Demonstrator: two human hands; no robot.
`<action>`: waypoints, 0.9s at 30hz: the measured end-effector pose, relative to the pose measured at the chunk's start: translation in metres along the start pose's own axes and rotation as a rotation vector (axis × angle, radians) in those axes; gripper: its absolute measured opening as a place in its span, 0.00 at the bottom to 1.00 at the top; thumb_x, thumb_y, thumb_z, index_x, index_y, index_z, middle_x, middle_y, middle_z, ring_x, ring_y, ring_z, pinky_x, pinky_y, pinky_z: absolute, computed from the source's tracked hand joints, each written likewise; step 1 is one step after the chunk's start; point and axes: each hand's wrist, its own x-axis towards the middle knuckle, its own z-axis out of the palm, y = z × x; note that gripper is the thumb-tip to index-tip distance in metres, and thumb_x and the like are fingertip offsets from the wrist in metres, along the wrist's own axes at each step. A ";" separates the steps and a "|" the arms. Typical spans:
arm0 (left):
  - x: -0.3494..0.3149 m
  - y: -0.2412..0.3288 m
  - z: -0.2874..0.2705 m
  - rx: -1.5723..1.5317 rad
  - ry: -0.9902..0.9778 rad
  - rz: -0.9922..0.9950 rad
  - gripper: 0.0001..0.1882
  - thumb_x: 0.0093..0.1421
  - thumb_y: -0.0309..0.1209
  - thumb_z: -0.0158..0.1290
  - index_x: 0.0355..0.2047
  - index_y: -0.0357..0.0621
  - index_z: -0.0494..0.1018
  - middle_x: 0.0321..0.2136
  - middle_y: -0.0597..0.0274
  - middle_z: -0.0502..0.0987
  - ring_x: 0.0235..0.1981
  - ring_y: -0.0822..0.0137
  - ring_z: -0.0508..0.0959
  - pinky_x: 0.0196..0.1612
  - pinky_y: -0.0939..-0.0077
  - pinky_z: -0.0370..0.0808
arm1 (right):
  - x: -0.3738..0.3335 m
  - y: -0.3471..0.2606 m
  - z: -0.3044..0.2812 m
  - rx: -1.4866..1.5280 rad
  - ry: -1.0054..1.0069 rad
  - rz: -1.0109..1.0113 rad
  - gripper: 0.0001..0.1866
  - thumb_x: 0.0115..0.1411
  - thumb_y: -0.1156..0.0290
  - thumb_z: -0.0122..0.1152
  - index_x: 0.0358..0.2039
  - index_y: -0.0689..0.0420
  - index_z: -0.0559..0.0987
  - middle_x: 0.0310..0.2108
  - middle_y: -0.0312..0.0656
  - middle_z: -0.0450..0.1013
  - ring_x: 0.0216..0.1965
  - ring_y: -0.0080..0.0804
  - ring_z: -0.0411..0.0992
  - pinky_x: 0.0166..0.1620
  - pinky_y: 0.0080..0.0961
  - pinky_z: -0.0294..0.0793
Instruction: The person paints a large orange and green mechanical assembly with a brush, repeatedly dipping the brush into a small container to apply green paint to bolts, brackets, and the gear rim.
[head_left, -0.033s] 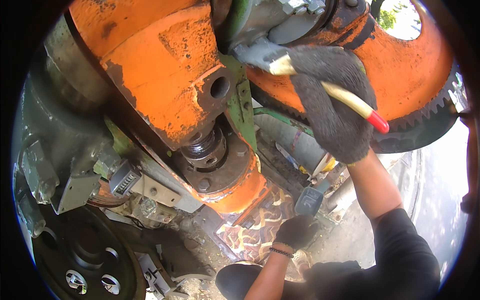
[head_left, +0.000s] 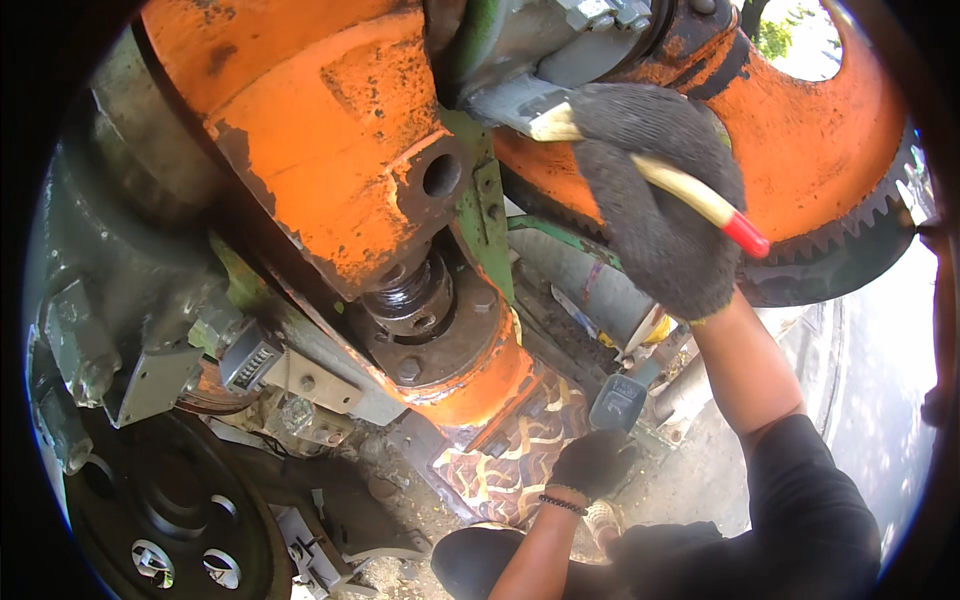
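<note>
My right hand [head_left: 665,190], in a dark grey knit glove, is closed round a paintbrush [head_left: 690,190]. The brush has a pale wooden handle with a red tip. Its grey-coated bristles press against a grey-painted round machine part [head_left: 590,50] at the top. Low in the view, my left hand [head_left: 595,462], also in a dark glove, is closed at a small paint cup [head_left: 618,402] with grey paint in it. Part of its grip is hidden.
A worn orange machine arm [head_left: 320,130] fills the upper left, above a bolted orange flange [head_left: 465,370]. An orange toothed gear wheel [head_left: 820,160] stands at the right. A dark handwheel [head_left: 170,500] is at lower left, beside grey-painted fittings [head_left: 150,380].
My right hand and the paintbrush have shifted slightly left and up along the grey part. My left hand and the paint cup have stayed in place.
</note>
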 end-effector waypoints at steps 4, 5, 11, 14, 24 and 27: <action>0.008 -0.006 0.004 0.001 0.057 0.056 0.21 0.69 0.51 0.50 0.45 0.47 0.79 0.41 0.46 0.84 0.45 0.42 0.84 0.49 0.46 0.79 | -0.004 0.002 -0.005 0.004 -0.141 -0.026 0.14 0.58 0.79 0.71 0.46 0.59 0.86 0.45 0.46 0.84 0.47 0.48 0.82 0.50 0.40 0.82; 0.005 -0.005 0.002 0.007 0.069 0.032 0.21 0.69 0.51 0.51 0.45 0.47 0.78 0.41 0.46 0.84 0.45 0.41 0.84 0.49 0.46 0.79 | -0.009 -0.001 -0.009 -0.019 -0.182 -0.039 0.14 0.58 0.79 0.72 0.46 0.59 0.86 0.45 0.46 0.84 0.48 0.48 0.82 0.51 0.40 0.81; 0.001 0.017 -0.024 -0.045 0.032 -0.062 0.20 0.68 0.50 0.51 0.45 0.47 0.79 0.42 0.46 0.84 0.46 0.42 0.83 0.50 0.46 0.79 | -0.003 -0.003 0.000 -0.085 -0.078 -0.052 0.14 0.58 0.77 0.71 0.46 0.58 0.86 0.45 0.47 0.84 0.48 0.50 0.82 0.52 0.43 0.81; 0.004 0.012 -0.017 -0.009 0.054 0.009 0.20 0.68 0.50 0.50 0.44 0.47 0.79 0.42 0.46 0.84 0.46 0.42 0.83 0.50 0.46 0.79 | -0.005 0.000 -0.001 -0.070 -0.086 -0.022 0.12 0.63 0.76 0.68 0.47 0.59 0.86 0.45 0.48 0.83 0.46 0.48 0.82 0.52 0.40 0.80; 0.008 0.002 0.004 -0.037 0.069 0.131 0.21 0.69 0.51 0.50 0.43 0.48 0.80 0.44 0.48 0.83 0.48 0.43 0.83 0.51 0.48 0.78 | -0.011 0.008 -0.007 -0.271 -0.077 -0.015 0.12 0.69 0.77 0.63 0.51 0.65 0.84 0.45 0.48 0.82 0.40 0.38 0.83 0.43 0.29 0.84; 0.005 -0.001 0.005 -0.031 0.106 0.141 0.21 0.69 0.51 0.50 0.43 0.48 0.80 0.43 0.49 0.84 0.47 0.43 0.83 0.50 0.48 0.79 | -0.014 -0.001 -0.004 -0.244 -0.154 0.005 0.11 0.70 0.77 0.63 0.51 0.65 0.83 0.46 0.47 0.82 0.39 0.35 0.83 0.43 0.28 0.83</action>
